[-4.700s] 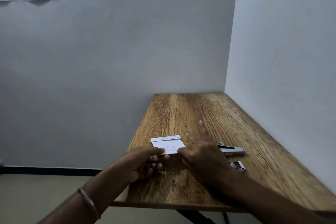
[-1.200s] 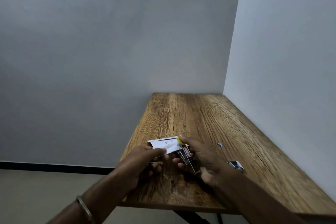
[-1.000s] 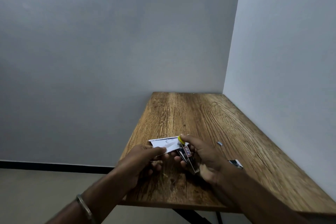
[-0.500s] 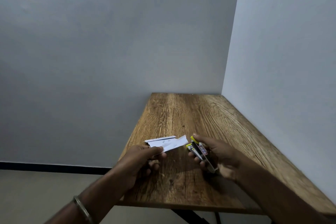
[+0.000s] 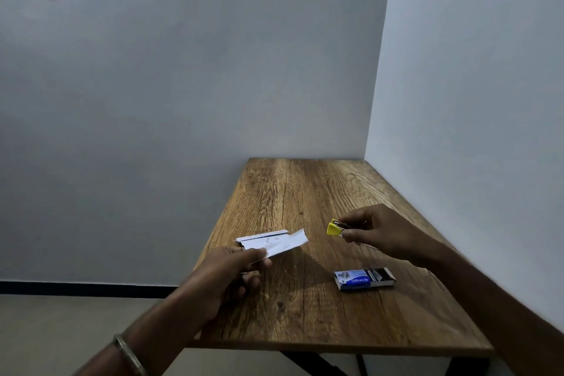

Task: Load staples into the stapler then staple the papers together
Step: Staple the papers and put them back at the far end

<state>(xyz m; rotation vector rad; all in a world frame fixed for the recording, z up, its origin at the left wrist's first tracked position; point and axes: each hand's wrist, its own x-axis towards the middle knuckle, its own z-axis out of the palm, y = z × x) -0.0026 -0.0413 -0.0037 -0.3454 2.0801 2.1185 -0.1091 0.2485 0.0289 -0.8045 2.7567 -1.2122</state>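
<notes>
Above table [image 5: 305, 314], right hand [image 5: 378, 230] gripping stapler [image 5: 335, 227]

left hand [image 5: 232, 265] pinching, right hand [image 5: 375, 230] gripping

Far table [image 5: 305, 186] lies open; staple box [image 5: 364, 279] sits near, wall [image 5: 473, 101] apparently hemming right.

It looks like a plain room in a home or small office. A wooden table [image 5: 311, 308] stands in the corner between bare grey walls [image 5: 183, 85], with a dark skirting board [image 5: 85, 287] along the floor.
</notes>
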